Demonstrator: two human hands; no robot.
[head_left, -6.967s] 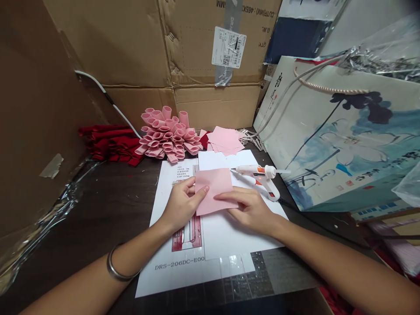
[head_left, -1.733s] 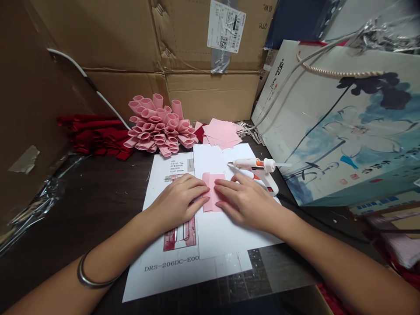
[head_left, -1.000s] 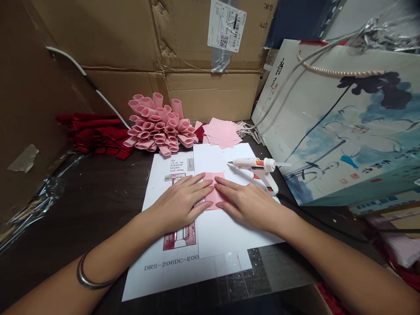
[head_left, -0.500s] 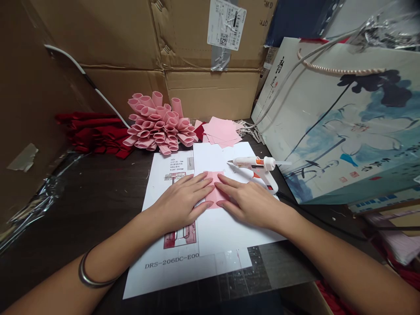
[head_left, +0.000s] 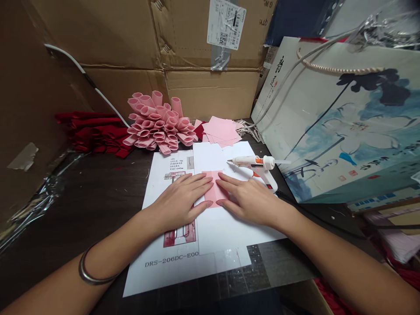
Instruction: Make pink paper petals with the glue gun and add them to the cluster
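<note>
A folded piece of pink paper [head_left: 214, 189] lies on white printed sheets [head_left: 216, 227] on the dark table. My left hand [head_left: 181, 199] rests flat on its left side, fingers stretched out and pressing down. My right hand [head_left: 247, 199] lies flat on its right side, fingers also extended onto the paper. The fingertips of both hands nearly meet over the fold. A white hot-glue gun [head_left: 257, 167] lies just beyond my right hand.
A pink flower of rolled paper cones [head_left: 157, 124] and a stack of pink squares [head_left: 221, 131] sit at the back. Red paper pieces [head_left: 95, 133] lie back left. Cardboard boxes [head_left: 131, 43] wall the rear and left. A painted gift bag [head_left: 344, 118] stands at right.
The pink square was unfolded and held by its edges several seconds ago; it is now folded narrower with both hands pressing it flat. Over the last second the hands barely moved.
</note>
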